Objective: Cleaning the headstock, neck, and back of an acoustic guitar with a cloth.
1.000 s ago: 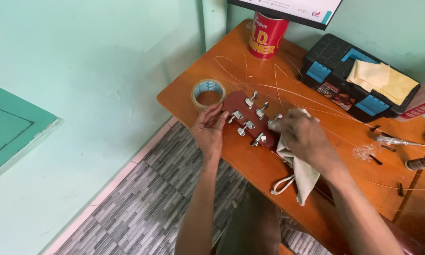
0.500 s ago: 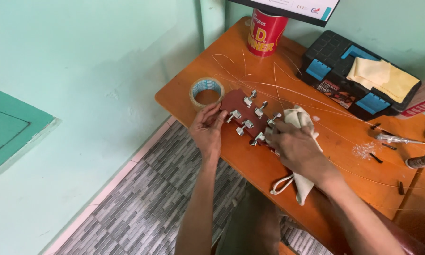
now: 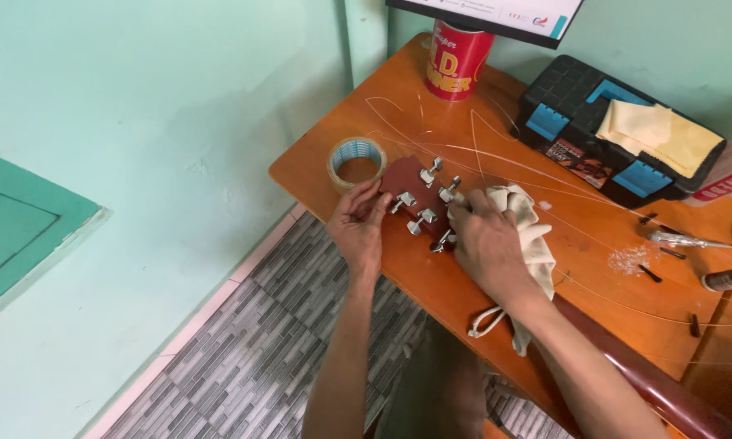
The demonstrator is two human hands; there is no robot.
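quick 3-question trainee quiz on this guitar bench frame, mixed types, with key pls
1. True or false: the left hand rests at the edge of the guitar headstock.
2. What does the right hand press onto the headstock? A) roll of tape B) pale cloth C) red can
3. Fill in: the roll of tape lies on the orange table, just ____ the headstock's tip.

Key:
1. True; its fingers touch the edge near the tuning pegs.
2. B, the pale cloth; the red can stands at the far edge.
3. Beside.
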